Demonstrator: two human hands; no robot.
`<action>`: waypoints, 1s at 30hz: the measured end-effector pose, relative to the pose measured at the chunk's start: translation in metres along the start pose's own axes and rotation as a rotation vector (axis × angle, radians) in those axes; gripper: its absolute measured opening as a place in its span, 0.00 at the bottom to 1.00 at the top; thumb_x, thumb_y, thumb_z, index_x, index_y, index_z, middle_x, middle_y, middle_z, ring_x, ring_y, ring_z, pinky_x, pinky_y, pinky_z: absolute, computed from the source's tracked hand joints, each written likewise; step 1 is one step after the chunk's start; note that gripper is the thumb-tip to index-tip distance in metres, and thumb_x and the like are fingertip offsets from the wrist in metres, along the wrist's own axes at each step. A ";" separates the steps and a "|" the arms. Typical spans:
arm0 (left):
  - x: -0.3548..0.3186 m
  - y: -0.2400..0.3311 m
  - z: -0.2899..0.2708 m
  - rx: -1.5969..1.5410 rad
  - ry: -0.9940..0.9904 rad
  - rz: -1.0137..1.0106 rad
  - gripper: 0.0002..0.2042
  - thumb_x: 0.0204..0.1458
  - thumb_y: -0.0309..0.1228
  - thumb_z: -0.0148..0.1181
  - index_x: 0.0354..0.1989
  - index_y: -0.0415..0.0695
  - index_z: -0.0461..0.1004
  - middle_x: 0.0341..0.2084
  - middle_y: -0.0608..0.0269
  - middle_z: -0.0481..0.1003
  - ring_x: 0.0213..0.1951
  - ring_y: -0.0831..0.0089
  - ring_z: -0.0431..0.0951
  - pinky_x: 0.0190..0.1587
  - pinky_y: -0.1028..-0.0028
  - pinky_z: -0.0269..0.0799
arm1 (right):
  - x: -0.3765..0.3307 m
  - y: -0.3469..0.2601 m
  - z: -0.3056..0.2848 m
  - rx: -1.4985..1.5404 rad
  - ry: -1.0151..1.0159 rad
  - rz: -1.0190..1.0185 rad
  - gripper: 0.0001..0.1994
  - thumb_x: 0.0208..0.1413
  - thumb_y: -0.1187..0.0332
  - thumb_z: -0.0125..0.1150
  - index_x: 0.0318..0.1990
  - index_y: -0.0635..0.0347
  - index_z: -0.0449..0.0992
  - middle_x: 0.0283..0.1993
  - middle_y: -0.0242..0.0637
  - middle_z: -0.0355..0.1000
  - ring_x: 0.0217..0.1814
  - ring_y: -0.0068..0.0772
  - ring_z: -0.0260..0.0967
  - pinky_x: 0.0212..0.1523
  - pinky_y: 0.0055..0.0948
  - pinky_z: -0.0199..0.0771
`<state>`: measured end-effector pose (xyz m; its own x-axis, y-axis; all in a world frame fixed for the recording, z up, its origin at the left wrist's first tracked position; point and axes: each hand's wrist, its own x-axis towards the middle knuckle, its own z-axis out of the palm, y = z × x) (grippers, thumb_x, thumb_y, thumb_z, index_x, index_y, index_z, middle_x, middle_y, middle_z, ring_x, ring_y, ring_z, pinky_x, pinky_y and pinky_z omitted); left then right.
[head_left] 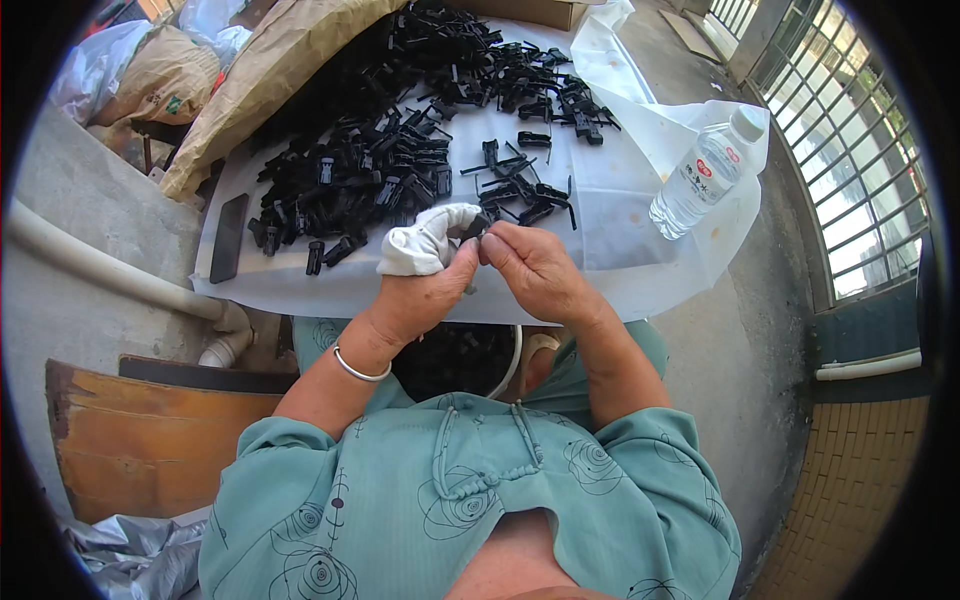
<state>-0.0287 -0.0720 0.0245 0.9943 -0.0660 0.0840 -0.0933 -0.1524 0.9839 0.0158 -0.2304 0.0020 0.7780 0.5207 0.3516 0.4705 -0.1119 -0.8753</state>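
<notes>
Hands are meeting at the centre of the frame, just over the near edge of the white sheet (640,270). My left hand (425,290), its forefinger wrapped in white cloth (425,245), is pinching closed on a small black plastic part (476,228), and my right hand (535,268) is pressing fingertips against the same piece; both are closing on it, neither is opening. Beyond my fingers, toward the middle of the frame, a loose group of black clips and thin strips (520,195) is lying spread apart. Farther up and to the left, a dense heap of black parts (370,165) is waiting, which I am judging to be most of the work left. A dark phone (229,237) is lying at the left edge of the sheet, a water bottle (700,175) at the right.
</notes>
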 end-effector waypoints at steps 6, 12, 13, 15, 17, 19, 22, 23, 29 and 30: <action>0.005 -0.015 -0.002 0.492 0.121 0.533 0.13 0.45 0.23 0.56 0.41 0.36 0.69 0.25 0.60 0.72 0.27 0.73 0.73 0.32 0.76 0.70 | -0.002 0.011 0.017 0.074 0.018 0.144 0.11 0.59 0.68 0.47 0.27 0.64 0.68 0.22 0.27 0.63 0.25 0.16 0.56 0.27 0.21 0.61; 0.008 -0.015 -0.003 -0.051 0.008 0.197 0.12 0.50 0.24 0.54 0.43 0.41 0.63 0.32 0.65 0.68 0.35 0.80 0.66 0.38 0.80 0.65 | -0.002 -0.004 0.000 0.247 0.012 0.086 0.08 0.58 0.69 0.49 0.30 0.64 0.70 0.21 0.25 0.61 0.24 0.13 0.54 0.24 0.18 0.58; 0.010 -0.011 -0.009 -0.066 0.010 0.141 0.12 0.52 0.24 0.53 0.44 0.42 0.62 0.33 0.67 0.67 0.36 0.81 0.65 0.38 0.81 0.64 | 0.001 -0.008 -0.004 0.105 -0.011 0.119 0.06 0.56 0.70 0.52 0.32 0.64 0.71 0.21 0.25 0.61 0.23 0.13 0.54 0.24 0.17 0.57; 0.009 -0.008 -0.013 -0.153 -0.008 0.083 0.10 0.54 0.25 0.50 0.44 0.42 0.61 0.31 0.67 0.67 0.31 0.83 0.65 0.33 0.82 0.64 | 0.001 -0.005 -0.005 -0.034 -0.033 0.151 0.05 0.54 0.71 0.54 0.33 0.63 0.73 0.20 0.25 0.61 0.23 0.13 0.54 0.23 0.17 0.56; 0.007 -0.006 -0.013 -0.294 -0.037 0.031 0.11 0.56 0.26 0.47 0.47 0.42 0.60 0.29 0.69 0.67 0.26 0.85 0.64 0.27 0.85 0.62 | -0.001 0.005 -0.002 0.013 -0.006 0.069 0.05 0.50 0.74 0.58 0.34 0.62 0.75 0.21 0.27 0.63 0.21 0.15 0.56 0.21 0.17 0.57; 0.009 -0.004 -0.009 -0.205 -0.009 0.030 0.13 0.56 0.25 0.45 0.49 0.42 0.60 0.29 0.70 0.67 0.24 0.86 0.63 0.25 0.85 0.61 | 0.001 0.010 -0.005 -0.026 0.069 -0.055 0.04 0.48 0.75 0.59 0.33 0.62 0.75 0.21 0.29 0.64 0.21 0.17 0.57 0.21 0.18 0.57; 0.008 -0.005 -0.009 -0.061 -0.104 -0.023 0.15 0.55 0.24 0.43 0.52 0.42 0.60 0.29 0.70 0.68 0.22 0.87 0.62 0.23 0.85 0.60 | 0.004 0.012 -0.004 -0.078 0.152 -0.298 0.04 0.46 0.77 0.61 0.31 0.62 0.75 0.21 0.31 0.65 0.20 0.19 0.59 0.21 0.18 0.59; 0.007 -0.005 -0.009 -0.004 -0.226 -0.071 0.17 0.53 0.24 0.42 0.53 0.42 0.60 0.30 0.69 0.68 0.22 0.87 0.62 0.23 0.85 0.60 | 0.005 0.011 -0.002 -0.089 0.159 -0.423 0.05 0.45 0.78 0.61 0.32 0.62 0.75 0.21 0.33 0.66 0.20 0.20 0.60 0.22 0.19 0.60; 0.006 -0.009 -0.006 -0.394 -0.287 -0.180 0.18 0.51 0.23 0.42 0.52 0.41 0.61 0.32 0.67 0.66 0.27 0.85 0.64 0.27 0.85 0.62 | -0.004 0.004 0.008 0.154 0.392 -0.141 0.04 0.47 0.76 0.61 0.31 0.62 0.73 0.21 0.26 0.64 0.21 0.14 0.56 0.22 0.16 0.58; 0.006 -0.009 -0.006 -0.515 -0.245 -0.160 0.18 0.51 0.23 0.41 0.52 0.41 0.60 0.33 0.66 0.66 0.27 0.84 0.64 0.27 0.84 0.62 | -0.005 0.000 -0.003 0.269 0.315 -0.093 0.03 0.48 0.74 0.61 0.30 0.62 0.73 0.22 0.24 0.63 0.22 0.12 0.55 0.21 0.16 0.56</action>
<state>-0.0211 -0.0655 0.0169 0.9471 -0.3171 -0.0502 0.1551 0.3148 0.9364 0.0134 -0.2354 0.0016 0.8465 0.2290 0.4807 0.4515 0.1697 -0.8760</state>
